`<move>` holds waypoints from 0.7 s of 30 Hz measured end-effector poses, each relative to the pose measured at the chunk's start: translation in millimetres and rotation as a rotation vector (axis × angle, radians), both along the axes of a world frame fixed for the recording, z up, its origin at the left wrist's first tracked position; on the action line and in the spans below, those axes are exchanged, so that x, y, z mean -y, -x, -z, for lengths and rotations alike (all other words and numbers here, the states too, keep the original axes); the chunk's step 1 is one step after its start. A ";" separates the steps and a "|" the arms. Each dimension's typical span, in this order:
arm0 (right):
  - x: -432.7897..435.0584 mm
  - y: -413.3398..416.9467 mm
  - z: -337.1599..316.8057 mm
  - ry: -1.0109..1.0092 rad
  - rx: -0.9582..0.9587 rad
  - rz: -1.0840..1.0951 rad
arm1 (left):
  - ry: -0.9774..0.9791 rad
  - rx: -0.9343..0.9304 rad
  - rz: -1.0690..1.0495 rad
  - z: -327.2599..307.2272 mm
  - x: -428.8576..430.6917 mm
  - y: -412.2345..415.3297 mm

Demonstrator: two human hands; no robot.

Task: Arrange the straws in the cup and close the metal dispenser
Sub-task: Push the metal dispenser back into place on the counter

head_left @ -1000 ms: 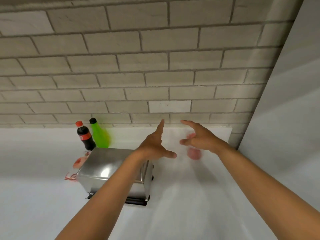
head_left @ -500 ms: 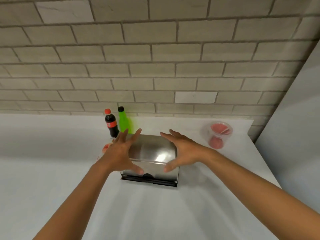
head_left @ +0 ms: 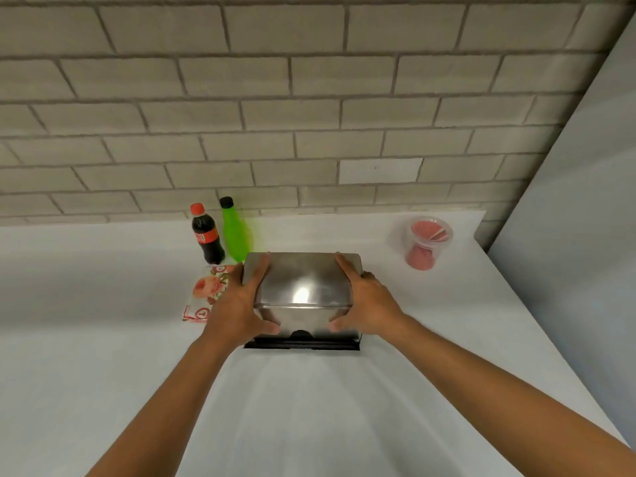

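Metal dispenser (head_left: 303, 290) sits on the white table (head_left: 309, 407). Your left hand (head_left: 237, 304) and right hand (head_left: 366, 301) press its two sides, arms straight, fingers spread, thumbs in front. Cup (head_left: 426, 242) stands far right.

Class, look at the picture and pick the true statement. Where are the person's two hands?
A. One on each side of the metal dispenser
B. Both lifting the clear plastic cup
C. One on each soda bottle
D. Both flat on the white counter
A: the left hand and right hand clasp opposite sides of the metal dispenser; the clear plastic cup stands untouched to its right.
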State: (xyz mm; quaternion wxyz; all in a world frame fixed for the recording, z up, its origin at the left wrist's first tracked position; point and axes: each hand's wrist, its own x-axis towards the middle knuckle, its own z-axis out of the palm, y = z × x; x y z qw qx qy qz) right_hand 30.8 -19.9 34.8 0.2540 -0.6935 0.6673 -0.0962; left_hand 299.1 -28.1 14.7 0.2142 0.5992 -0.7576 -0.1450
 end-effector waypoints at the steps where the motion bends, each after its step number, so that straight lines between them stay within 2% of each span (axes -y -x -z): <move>1: 0.8 1.2 1.3 0.000 0.031 0.012 | 0.019 -0.003 -0.001 2.1 1.5 1.8; 11: 38.8 25.3 -8.0 -0.015 -0.064 0.060 | -0.026 0.047 -0.043 -0.7 36.3 41.4; 15: 62.0 41.8 -9.8 -0.055 0.006 0.096 | -0.058 0.025 -0.056 -5.4 55.5 62.0; 21: 94.8 64.3 -7.0 -0.004 0.052 0.072 | -0.059 -0.037 -0.063 -9.1 83.2 88.2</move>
